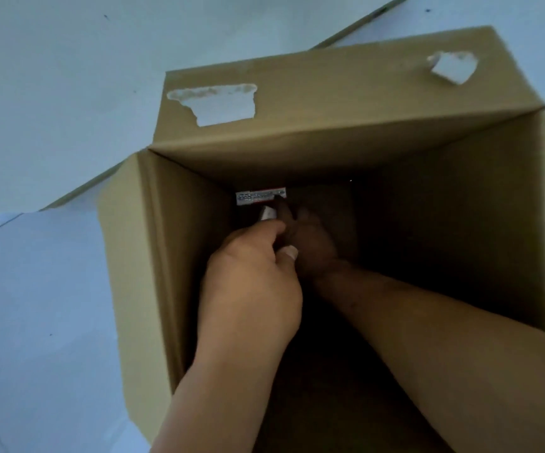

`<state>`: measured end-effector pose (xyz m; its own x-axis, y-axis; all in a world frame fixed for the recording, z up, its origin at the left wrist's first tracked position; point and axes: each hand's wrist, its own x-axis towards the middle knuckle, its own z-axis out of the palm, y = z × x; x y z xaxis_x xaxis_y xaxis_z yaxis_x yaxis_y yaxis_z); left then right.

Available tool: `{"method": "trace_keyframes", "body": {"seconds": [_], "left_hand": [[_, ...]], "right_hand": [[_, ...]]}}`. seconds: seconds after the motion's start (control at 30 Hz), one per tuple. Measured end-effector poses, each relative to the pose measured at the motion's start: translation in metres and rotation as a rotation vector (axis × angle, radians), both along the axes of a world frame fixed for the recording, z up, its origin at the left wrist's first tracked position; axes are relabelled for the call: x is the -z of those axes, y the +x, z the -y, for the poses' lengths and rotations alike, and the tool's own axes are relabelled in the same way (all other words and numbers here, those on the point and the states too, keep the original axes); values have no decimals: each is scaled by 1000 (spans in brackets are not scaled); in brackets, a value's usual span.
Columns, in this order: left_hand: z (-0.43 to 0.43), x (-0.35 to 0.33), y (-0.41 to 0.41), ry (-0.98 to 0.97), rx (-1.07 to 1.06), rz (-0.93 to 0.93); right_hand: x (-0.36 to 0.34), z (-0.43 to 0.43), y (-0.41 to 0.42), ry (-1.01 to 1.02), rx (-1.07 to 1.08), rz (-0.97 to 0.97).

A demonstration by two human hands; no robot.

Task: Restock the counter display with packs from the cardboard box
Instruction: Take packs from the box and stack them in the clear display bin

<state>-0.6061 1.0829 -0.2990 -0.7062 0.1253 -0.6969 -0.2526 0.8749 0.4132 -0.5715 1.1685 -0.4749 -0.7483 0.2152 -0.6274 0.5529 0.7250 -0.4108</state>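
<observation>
Deep in the cardboard box (pixel 330 76), hands close together: left hand (pixel 251 276) pinches what seems a pale pack (pixel 267 214); right hand (pixel 312 245) sits in shadow, grip unclear. Secure the labelled pack (pixel 260 195) by the far wall, then lift straight up

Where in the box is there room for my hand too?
Inside the cardboard box, the dark right side along its right wall looks free, but dim. The pale floor left of the box is bare. It is crowded at the far left corner, where the left hand and right hand meet by the pack.
</observation>
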Motion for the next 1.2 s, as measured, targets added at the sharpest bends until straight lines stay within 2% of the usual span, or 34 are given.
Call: {"method": "trace_keyframes", "body": {"seconds": [0.17,0.33,0.53,0.67,0.9,1.0,1.2], "left_hand": [[2,-55,8,-23,60,-33],[5,-128,21,-29,72,-53],[3,-240,21,181,-104,-27],[3,-315,9,267,-13,-68],[11,-463,-7,367,166,-193],[19,-519,-9,446,60,-211],[30,-620,-5,585,-127,-224]], "right_hand": [[-99,-6,26,-8,145,34],[-222,-10,44,-76,291,-104],[-380,-11,58,-176,329,-262],[-467,-13,58,-239,353,-378],[-604,-36,32,-292,252,-475],[-662,-41,26,-442,291,-537],[-769,-61,25,-601,408,-686]]}}
